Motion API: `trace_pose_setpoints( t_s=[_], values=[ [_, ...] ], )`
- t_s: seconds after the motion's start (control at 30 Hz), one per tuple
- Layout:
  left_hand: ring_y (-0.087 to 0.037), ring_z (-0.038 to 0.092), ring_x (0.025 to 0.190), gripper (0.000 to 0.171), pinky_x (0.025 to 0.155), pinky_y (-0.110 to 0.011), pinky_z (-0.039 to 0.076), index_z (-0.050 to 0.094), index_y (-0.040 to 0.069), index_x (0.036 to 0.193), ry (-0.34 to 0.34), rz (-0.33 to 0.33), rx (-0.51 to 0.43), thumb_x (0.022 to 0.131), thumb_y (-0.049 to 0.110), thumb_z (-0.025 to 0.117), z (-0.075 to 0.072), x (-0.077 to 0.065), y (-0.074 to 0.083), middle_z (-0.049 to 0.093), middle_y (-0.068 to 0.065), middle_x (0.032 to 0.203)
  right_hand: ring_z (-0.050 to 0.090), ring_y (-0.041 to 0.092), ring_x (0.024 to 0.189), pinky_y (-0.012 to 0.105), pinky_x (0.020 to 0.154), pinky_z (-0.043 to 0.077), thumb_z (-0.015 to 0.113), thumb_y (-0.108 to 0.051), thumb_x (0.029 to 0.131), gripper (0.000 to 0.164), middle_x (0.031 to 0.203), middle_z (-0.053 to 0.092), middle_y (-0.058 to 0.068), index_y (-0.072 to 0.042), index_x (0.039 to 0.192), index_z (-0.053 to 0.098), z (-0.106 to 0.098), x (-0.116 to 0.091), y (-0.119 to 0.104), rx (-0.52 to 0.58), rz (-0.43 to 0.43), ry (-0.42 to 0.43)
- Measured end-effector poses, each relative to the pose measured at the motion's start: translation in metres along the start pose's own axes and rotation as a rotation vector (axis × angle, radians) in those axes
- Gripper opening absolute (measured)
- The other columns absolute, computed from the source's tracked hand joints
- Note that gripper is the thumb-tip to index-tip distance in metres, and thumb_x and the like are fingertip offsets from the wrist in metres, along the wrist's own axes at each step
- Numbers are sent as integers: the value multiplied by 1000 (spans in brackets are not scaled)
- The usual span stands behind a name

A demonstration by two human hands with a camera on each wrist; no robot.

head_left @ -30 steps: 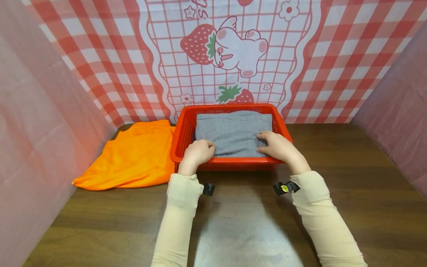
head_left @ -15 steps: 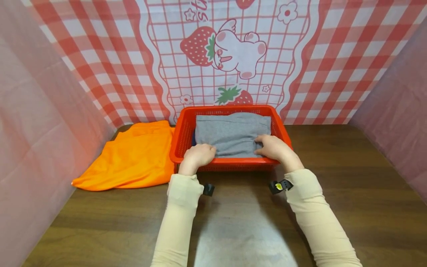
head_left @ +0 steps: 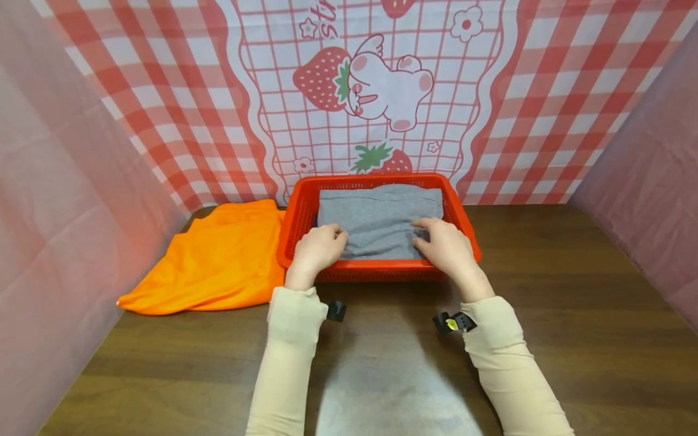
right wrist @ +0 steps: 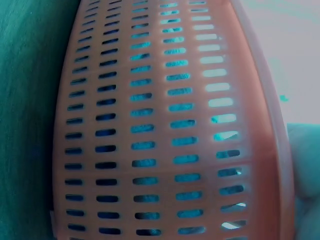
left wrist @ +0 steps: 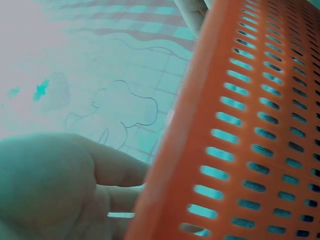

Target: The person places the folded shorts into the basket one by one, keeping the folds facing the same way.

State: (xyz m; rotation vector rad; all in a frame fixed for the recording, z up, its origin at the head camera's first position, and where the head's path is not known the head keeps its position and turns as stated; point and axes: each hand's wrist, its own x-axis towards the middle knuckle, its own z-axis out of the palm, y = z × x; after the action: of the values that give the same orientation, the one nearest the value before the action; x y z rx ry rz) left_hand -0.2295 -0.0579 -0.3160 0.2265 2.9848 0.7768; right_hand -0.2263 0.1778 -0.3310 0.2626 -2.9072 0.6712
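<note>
A folded grey cloth (head_left: 382, 212) lies inside the red plastic basket (head_left: 382, 264), creased along its near part. My left hand (head_left: 318, 249) reaches over the basket's near left rim, fingers bent loosely at the cloth's near left corner. Over the near right rim comes my right hand (head_left: 448, 249), thumb and fingers spread apart at the cloth's right side. In the left wrist view, the left fingers (left wrist: 120, 167) pass behind the basket's rim. The slotted basket wall (right wrist: 150, 120) fills most of the right wrist view and hides the right fingertips.
A folded orange cloth (head_left: 229, 260) lies on the wooden table (head_left: 545, 290), against the basket's left side. Behind the basket hangs a red-and-white checked curtain (head_left: 545, 91) with strawberry prints. Pink cloth walls (head_left: 649, 175) stand at both sides.
My left hand first shifts slightly nearer, then lifts and moves a little left. The right hand moves left over the grey cloth, which shows more creases near its front.
</note>
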Motion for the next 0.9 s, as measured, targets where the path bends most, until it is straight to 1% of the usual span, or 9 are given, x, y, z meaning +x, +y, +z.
trace_pose_setpoints(
  t_s=[0.13,0.3,0.43,0.5,0.57,0.67,0.77,0.9],
  values=[
    [-22,59,80,33,78,-42,48,61,14,117,112,29,-86,93,31,43,-5,-2,1,65,-3,101,57,31,99,49,76,47,59,-21,87,35,117,59,15,-10,120,59,-1,-1,-6,19,-24,62],
    [-17,58,72,28,71,-36,49,66,16,107,249,68,-157,92,30,46,-9,-7,-1,66,0,95,59,28,97,46,78,48,59,-20,87,31,115,61,12,-10,116,61,0,-5,-16,78,-81,104],
    [-17,53,59,25,59,-32,45,67,18,102,341,94,-194,92,28,46,-11,-11,-5,67,0,85,59,25,99,44,83,47,58,-20,87,28,112,63,10,-10,113,63,2,-8,-24,138,-120,141],
    [-17,51,55,24,56,-30,42,68,17,100,382,105,-207,91,26,47,-13,-14,-8,66,0,80,59,24,100,43,85,46,57,-19,87,26,110,63,9,-10,111,64,3,-10,-29,172,-142,160],
    [-17,51,55,24,56,-29,41,68,17,98,416,110,-209,91,24,47,-16,-18,-11,66,0,79,59,23,98,41,85,47,58,-18,87,25,109,64,9,-10,109,64,5,-11,-34,211,-167,183],
    [-18,50,56,23,55,-29,39,69,16,96,447,97,-210,91,23,47,-21,-22,-17,65,-2,74,60,21,95,39,83,48,58,-16,87,22,106,64,8,-8,107,65,8,-14,-42,279,-207,207],
    [-19,51,57,23,54,-29,39,68,16,95,464,80,-202,91,23,47,-27,-27,-24,65,-3,72,60,19,91,38,79,50,58,-14,88,21,103,65,7,-7,106,65,11,-16,-50,335,-248,210],
    [-19,51,58,23,52,-28,38,68,15,95,484,68,-187,91,23,47,-35,-33,-35,65,-4,73,59,16,88,36,74,51,57,-13,88,19,102,65,5,-8,104,65,16,-19,-59,364,-278,194]
  ],
)
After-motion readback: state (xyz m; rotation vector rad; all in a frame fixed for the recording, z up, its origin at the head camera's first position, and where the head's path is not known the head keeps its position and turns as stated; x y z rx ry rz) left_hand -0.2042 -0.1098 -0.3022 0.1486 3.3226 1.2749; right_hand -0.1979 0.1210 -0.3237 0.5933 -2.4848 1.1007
